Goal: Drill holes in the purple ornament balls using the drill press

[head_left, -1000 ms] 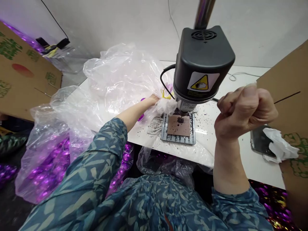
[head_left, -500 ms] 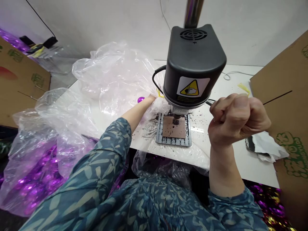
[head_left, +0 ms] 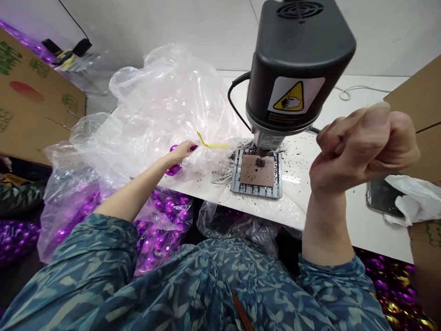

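Note:
My left hand (head_left: 182, 151) curls over a shiny purple ball (head_left: 173, 170) beside a knotted clear plastic bag (head_left: 203, 115) on the table. Purple shows on both sides of the fingers. A yellow tie (head_left: 213, 145) is round the bag's gathered neck, just right of that hand. To the right of a black press machine (head_left: 299, 59), my right hand (head_left: 365, 147) is raised in a closed fist. What it grips is hidden. Under the machine's tip lies a brown square plate (head_left: 257, 170) on a slotted grey base (head_left: 256, 191), with dark specks scattered around.
A phone (head_left: 382, 197) and crumpled white tissue (head_left: 420, 197) lie at the right. Cardboard boxes (head_left: 37, 115) flank the table (head_left: 358, 230). Clear bags of shiny purple pieces (head_left: 161, 234) hang at the front left. A black cable (head_left: 230, 99) loops from the machine.
My left hand has moved left, away from the bag's tied neck, onto the purple ball. My right hand stays closed beside the machine. The whole view has shifted.

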### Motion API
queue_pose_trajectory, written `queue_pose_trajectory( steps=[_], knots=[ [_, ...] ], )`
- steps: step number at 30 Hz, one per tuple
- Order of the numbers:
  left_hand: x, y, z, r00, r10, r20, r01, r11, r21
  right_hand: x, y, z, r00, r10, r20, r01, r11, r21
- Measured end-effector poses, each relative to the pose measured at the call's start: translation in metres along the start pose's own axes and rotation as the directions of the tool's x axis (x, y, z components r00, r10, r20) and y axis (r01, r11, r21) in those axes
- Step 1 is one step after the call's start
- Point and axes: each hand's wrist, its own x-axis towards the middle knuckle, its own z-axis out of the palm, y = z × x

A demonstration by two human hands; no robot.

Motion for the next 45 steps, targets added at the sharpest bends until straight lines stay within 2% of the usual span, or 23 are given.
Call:
queue_pose_trajectory(
  steps=[2,3,4,5,7,8,9,10,12,13,15,18,21,23,26,29,34,38,43,45],
  knots=[
    [-0.017,-0.004,-0.004,0.999,-0.029,-0.015,0.029,0.999,-0.018,0.0,0.001,0.002,1.0,-0.011,-0.014,0.012,0.999,0.043],
    [-0.025,-0.005,-0.006,0.997,-0.061,-0.051,0.06,0.998,-0.024,0.001,0.002,0.003,1.0,-0.011,-0.022,0.012,0.999,0.048],
    [-0.033,-0.003,-0.007,0.986,-0.1,-0.13,0.094,0.994,-0.055,0.001,0.002,0.003,1.0,-0.01,-0.029,0.012,0.999,0.048],
    [-0.04,0.001,-0.007,0.961,-0.139,-0.24,0.114,0.987,-0.115,0.001,0.003,0.004,0.999,-0.013,-0.029,0.015,0.999,0.049],
    [-0.055,0.017,-0.005,0.859,-0.206,-0.469,0.062,0.951,-0.303,0.001,0.003,0.004,0.999,-0.018,-0.036,0.019,0.999,0.047],
    [-0.062,0.03,-0.002,0.814,-0.232,-0.533,-0.012,0.91,-0.415,0.001,0.004,0.004,0.999,-0.014,-0.033,0.016,0.999,0.041],
    [-0.07,0.045,0.001,0.804,-0.248,-0.541,-0.098,0.842,-0.531,0.001,0.004,0.003,1.0,-0.009,-0.027,0.01,0.999,0.032],
    [-0.077,0.062,0.006,0.83,-0.248,-0.5,-0.168,0.743,-0.648,0.001,0.004,0.003,1.0,-0.008,-0.022,0.008,1.0,0.022],
    [-0.09,0.097,0.015,0.914,-0.202,-0.352,-0.209,0.509,-0.835,0.001,0.004,0.002,1.0,-0.004,-0.015,0.004,1.0,0.001],
    [-0.095,0.114,0.021,0.938,-0.171,-0.3,-0.211,0.406,-0.889,0.001,0.004,0.002,1.0,0.002,-0.011,-0.002,1.0,-0.01],
    [-0.103,0.142,0.031,0.957,-0.129,-0.262,-0.225,0.247,-0.943,0.0,0.003,0.002,1.0,0.01,-0.009,-0.01,1.0,-0.025],
    [-0.103,0.166,0.05,0.974,-0.073,-0.215,-0.209,0.085,-0.974,-0.001,0.004,0.002,1.0,0.018,-0.014,-0.018,0.998,-0.063],
    [-0.086,0.17,0.077,0.991,-0.009,-0.132,-0.132,0.019,-0.991,-0.003,0.006,0.003,0.999,0.039,-0.027,-0.042,0.988,-0.15],
    [-0.069,0.166,0.096,0.986,-0.016,-0.164,-0.163,0.063,-0.985,-0.004,0.007,0.002,0.998,0.051,-0.025,-0.055,0.979,-0.198],
    [-0.044,0.157,0.117,0.954,-0.041,-0.297,-0.281,0.22,-0.934,-0.005,0.007,0.002,0.998,0.062,-0.01,-0.063,0.978,-0.201],
    [-0.027,0.15,0.127,0.939,-0.01,-0.343,-0.317,0.364,-0.876,-0.004,0.007,0.002,0.999,0.054,0.001,-0.053,0.986,-0.157],
    [-0.015,0.144,0.136,0.934,0.029,-0.356,-0.318,0.52,-0.793,-0.004,0.008,0.002,1.0,0.008,0.003,-0.007,0.986,-0.169],
    [-0.011,0.144,0.139,0.915,0.077,-0.396,-0.355,0.62,-0.699,-0.004,0.009,0.002,0.999,-0.049,0.011,0.05,0.995,-0.089],
    [-0.012,0.15,0.139,0.888,0.132,-0.44,-0.356,0.802,-0.479,-0.004,0.009,0.001,0.998,-0.061,0.014,0.06,0.998,0.013],
    [-0.012,0.152,0.138,0.883,0.146,-0.446,-0.354,0.831,-0.428,-0.004,0.009,0.001,0.997,-0.07,0.016,0.069,0.997,0.029]
  ],
)
